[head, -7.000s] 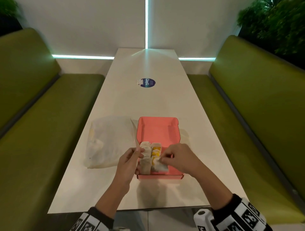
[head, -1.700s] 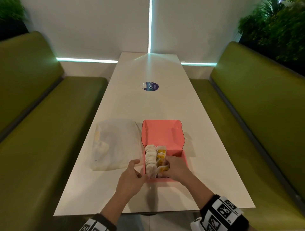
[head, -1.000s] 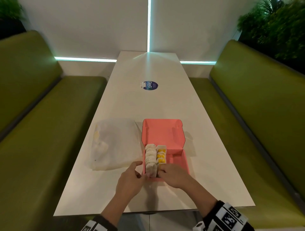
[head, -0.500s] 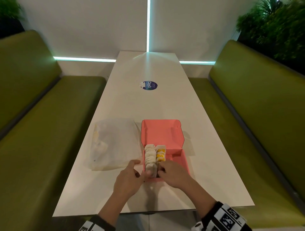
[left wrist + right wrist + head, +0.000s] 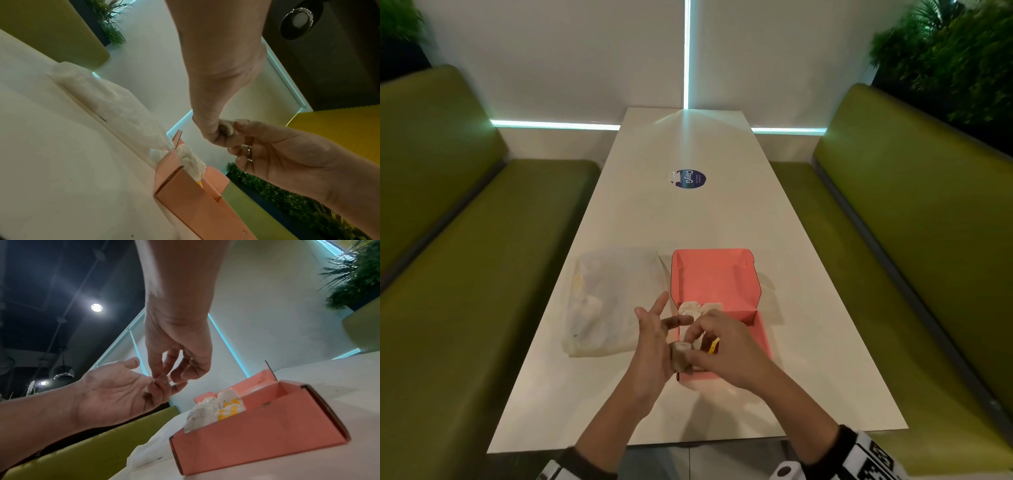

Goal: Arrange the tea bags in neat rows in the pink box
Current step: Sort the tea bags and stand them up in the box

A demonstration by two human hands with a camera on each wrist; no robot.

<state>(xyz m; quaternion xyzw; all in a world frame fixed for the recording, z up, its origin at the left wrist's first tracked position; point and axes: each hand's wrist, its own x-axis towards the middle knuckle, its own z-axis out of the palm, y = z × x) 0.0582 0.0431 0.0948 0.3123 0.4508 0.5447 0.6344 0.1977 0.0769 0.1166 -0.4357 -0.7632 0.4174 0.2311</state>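
The pink box (image 5: 762, 337) stands open on the white table (image 5: 688, 222), its lid leaning back. Two rows of tea bags (image 5: 690, 306) fill its left part, white ones (image 5: 202, 412) beside ones with yellow tags (image 5: 228, 408). Above the box's front left corner my left hand (image 5: 654, 335) and right hand (image 5: 722, 346) meet and both pinch one crumpled tea bag (image 5: 226, 128). The other fingers of my left hand are spread. A yellow tag (image 5: 713, 346) shows under my right fingers. My right hand hides the front of the box.
A crumpled clear plastic bag (image 5: 606, 301) with a few tea bags lies left of the box, touching it. A round blue sticker (image 5: 690, 179) sits farther up the table. Green benches (image 5: 482, 274) run along both sides.
My left hand left the box's left wall and my right hand came out of the box. Both have risen and now hold one tea bag between them above the front corner.
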